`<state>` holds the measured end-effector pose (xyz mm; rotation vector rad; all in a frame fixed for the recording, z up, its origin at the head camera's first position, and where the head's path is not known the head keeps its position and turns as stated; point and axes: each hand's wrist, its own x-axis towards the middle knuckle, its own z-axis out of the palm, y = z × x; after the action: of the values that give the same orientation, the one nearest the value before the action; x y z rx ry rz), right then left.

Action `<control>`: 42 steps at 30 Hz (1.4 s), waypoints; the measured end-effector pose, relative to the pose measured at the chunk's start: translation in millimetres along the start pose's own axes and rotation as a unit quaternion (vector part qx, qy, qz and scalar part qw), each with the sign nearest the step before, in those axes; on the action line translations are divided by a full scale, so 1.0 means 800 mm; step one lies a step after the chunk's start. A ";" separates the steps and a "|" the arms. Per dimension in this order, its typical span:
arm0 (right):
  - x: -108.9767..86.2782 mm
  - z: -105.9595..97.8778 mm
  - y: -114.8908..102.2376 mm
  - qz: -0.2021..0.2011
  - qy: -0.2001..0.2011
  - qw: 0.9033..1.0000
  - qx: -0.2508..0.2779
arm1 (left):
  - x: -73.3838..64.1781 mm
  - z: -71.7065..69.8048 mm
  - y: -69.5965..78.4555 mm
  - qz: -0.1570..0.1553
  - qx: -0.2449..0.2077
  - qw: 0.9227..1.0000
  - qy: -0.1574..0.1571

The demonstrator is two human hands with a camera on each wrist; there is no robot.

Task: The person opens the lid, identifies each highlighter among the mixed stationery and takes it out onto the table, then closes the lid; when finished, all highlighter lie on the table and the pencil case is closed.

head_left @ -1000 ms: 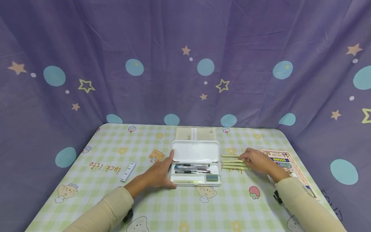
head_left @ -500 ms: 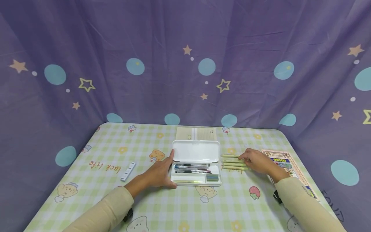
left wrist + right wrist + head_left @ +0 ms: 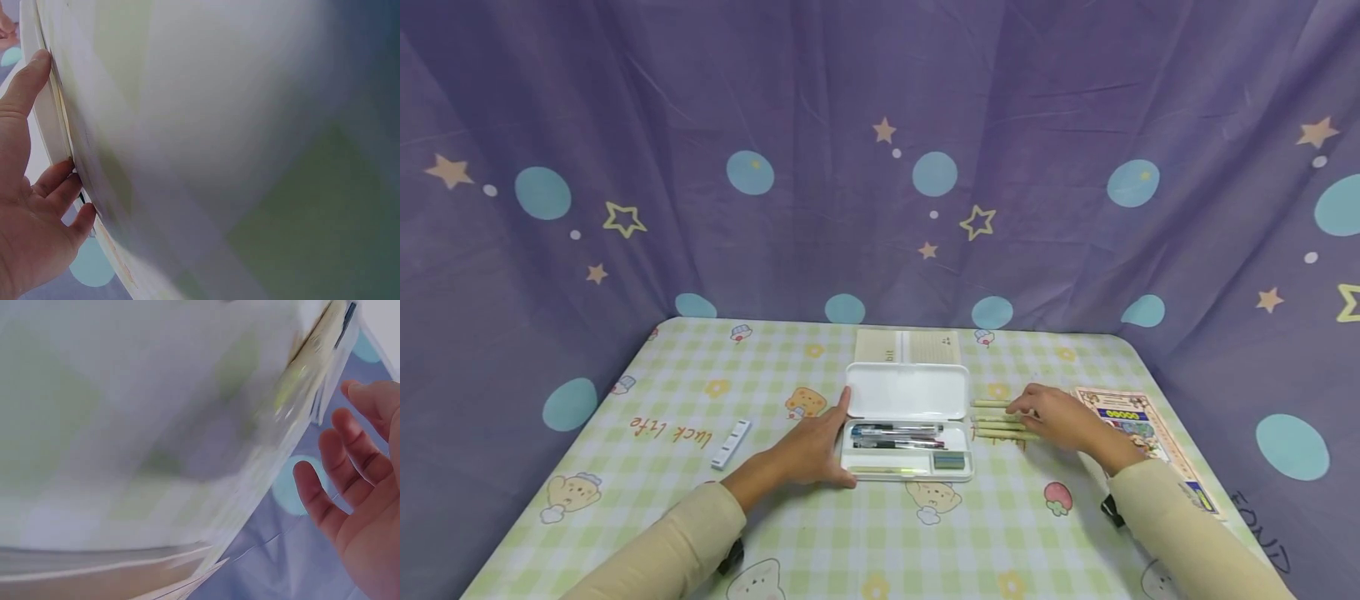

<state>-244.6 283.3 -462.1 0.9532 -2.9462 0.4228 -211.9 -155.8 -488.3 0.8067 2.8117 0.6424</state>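
Observation:
A white pencil case [image 3: 907, 392] lies with its lid raised back in the head view. Several pens [image 3: 898, 432] fill its upper tray. A small grey-blue block [image 3: 949, 460] and a pale yellow-green pen [image 3: 883, 471] lie in the lower compartment. My left hand [image 3: 808, 450] spans the case's left end, thumb at the front corner and a finger along the lid, touching it. To the right of the case lie several pale yellow-green pens [image 3: 1000, 426]. Over them hovers my right hand [image 3: 1056, 414]; the right wrist view shows its fingers loosely bent, with nothing visible between them.
Behind the case lies a beige notebook [image 3: 917, 346]. A printed booklet [image 3: 1138, 425] is partly under the right forearm. Left of the left hand is a white strip with dark marks [image 3: 731, 444]. A purple curtain [image 3: 880, 208] hangs behind the checkered table [image 3: 820, 542].
My right hand has shifted slightly left over the yellow-green pens, uncovering more of the booklet. My left hand and the pencil case have stayed put.

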 end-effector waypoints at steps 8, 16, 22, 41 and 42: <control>0.018 0.000 -0.032 -0.059 0.015 0.998 0.015 | 0.001 -0.001 -0.001 -0.001 0.004 1.000 0.001; 0.035 0.012 -0.066 -0.100 0.014 0.994 0.028 | 0.000 -0.004 0.001 -0.009 0.001 1.000 -0.003; 0.050 0.021 -0.092 -0.135 0.004 0.990 0.035 | 0.000 -0.004 0.002 -0.005 -0.002 1.000 -0.002; 0.071 0.053 -0.142 -0.181 -0.053 0.981 0.050 | 0.002 0.001 0.001 -0.006 -0.002 1.000 -0.002; 0.072 0.054 -0.142 -0.177 -0.057 0.981 0.048 | 0.002 0.001 0.001 -0.005 -0.002 1.000 -0.002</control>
<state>-222.7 150.6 -469.6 1.5254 -2.7828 0.5113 -212.4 -154.4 -488.7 0.7926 2.8087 0.6428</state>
